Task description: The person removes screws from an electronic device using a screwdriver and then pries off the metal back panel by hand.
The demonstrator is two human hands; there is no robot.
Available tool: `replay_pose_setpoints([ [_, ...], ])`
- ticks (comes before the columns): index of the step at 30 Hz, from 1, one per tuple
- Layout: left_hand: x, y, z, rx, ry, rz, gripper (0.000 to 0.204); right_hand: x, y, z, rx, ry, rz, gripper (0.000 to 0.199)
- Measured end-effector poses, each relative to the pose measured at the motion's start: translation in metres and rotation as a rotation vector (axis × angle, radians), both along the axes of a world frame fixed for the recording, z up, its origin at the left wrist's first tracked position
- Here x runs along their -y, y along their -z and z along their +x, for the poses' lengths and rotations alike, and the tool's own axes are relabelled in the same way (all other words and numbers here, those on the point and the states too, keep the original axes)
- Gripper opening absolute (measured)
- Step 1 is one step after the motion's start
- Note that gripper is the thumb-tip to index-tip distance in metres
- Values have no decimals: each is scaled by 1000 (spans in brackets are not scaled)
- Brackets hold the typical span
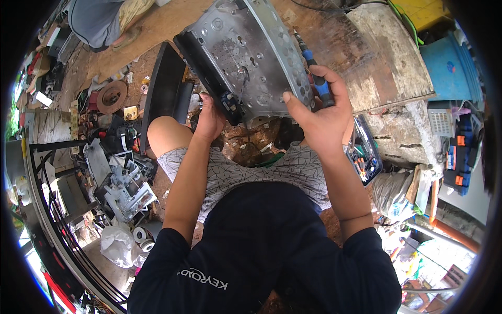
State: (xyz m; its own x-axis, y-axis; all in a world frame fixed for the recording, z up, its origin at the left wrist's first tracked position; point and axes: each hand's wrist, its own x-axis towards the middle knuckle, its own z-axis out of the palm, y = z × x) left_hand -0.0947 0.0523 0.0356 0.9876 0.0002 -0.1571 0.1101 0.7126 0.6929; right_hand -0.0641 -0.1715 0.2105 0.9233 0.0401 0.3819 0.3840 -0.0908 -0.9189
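A grey sheet-metal chassis (251, 63) with many round holes and a black front panel (206, 73) is held tilted above my lap. A thin wire and a small black part hang at its near left corner. My left hand (210, 118) grips that corner, its thumb up along the black panel and the other fingers mostly hidden. On the right, my right hand (327, 120) is wrapped round the blue and black handle of a screwdriver (320, 83), whose shaft points away from me. The thumb of that same hand presses on the chassis's right edge.
A black panel (163, 86) stands by my left knee. Metal scrap (128, 186) is heaped at the left, near a rusty disc (111, 97). At the right are a wooden board (389, 57), an open tool case (367, 152) and a blue bin (449, 68). Another person (97, 21) is at the far left.
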Motion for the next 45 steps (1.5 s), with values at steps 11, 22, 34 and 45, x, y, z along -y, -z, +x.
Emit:
replay_pose_setpoints([
  [11,1,-2,-1,-100,-47,70,83,2,1,6,-91,17,-8,54],
  [22,3,-3,-3,-78,-78,21,75,3,9,10,-161,-14,120,53],
  [34,-7,-26,27,-339,-306,881,73,13,28,36,-267,-15,129,57],
  [45,-4,-45,22,-158,-225,295,64,22,33,51,-350,-7,234,50],
])
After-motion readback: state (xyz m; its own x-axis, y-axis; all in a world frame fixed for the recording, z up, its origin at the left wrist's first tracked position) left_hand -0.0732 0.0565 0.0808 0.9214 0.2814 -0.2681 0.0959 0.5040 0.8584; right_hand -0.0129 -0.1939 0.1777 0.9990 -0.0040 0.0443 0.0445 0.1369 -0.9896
